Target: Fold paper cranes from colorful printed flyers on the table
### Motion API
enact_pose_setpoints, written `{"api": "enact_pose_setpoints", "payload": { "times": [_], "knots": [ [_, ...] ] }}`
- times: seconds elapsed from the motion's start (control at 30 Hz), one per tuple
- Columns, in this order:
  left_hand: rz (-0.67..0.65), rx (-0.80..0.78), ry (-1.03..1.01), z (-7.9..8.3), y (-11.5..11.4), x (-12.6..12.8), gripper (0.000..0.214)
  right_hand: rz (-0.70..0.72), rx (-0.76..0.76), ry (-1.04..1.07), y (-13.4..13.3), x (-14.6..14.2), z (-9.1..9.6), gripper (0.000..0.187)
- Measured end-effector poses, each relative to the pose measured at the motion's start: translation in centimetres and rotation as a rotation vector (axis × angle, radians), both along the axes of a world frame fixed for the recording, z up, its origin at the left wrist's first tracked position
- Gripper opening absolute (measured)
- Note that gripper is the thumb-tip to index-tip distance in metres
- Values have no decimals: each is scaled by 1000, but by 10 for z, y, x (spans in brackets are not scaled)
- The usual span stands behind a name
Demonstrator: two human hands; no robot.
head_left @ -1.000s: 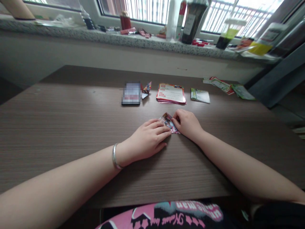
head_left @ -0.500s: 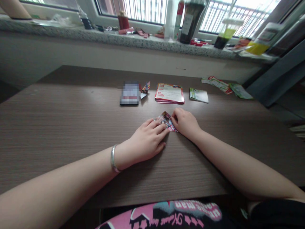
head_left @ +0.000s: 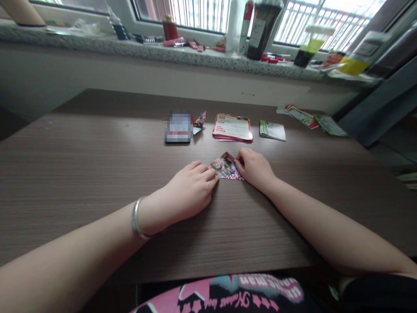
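Observation:
A small piece of patterned paper (head_left: 227, 168), folded into a triangle with its point away from me, lies flat on the table. At its left corner rest the curled fingers of my left hand (head_left: 192, 187), which wears a silver bangle (head_left: 136, 217). The fingertips and that corner are partly hidden. My right hand (head_left: 256, 167) has the paper's right edge between thumb and bent fingers. Beyond the hands sits a stack of printed sheets (head_left: 232, 127). To its left is a folded paper shape (head_left: 199, 121) in a similar busy pattern.
A phone-like device with a blurred screen (head_left: 178, 127) lies at the left of the back row. Right of the stack are a smaller paper pile (head_left: 273, 130) and loose green and red slips (head_left: 302, 117). Bottles and small items crowd the stone windowsill (head_left: 195, 55).
My left hand has slid left across the paper to its left corner, uncovering more of the printed face. My right hand keeps its place at the right edge.

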State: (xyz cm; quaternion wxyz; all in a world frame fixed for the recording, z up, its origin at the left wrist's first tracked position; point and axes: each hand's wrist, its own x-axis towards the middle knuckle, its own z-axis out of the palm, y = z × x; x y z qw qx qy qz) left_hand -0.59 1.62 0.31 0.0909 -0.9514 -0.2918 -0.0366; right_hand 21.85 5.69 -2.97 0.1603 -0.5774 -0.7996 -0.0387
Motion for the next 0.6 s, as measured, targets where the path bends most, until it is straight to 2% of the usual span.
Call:
{"api": "enact_pose_setpoints", "payload": {
  "times": [0.6],
  "knots": [
    [92, -160, 185, 28, 15, -28, 28, -14, -40, 28, -2, 6, -1, 11]
  ]
}}
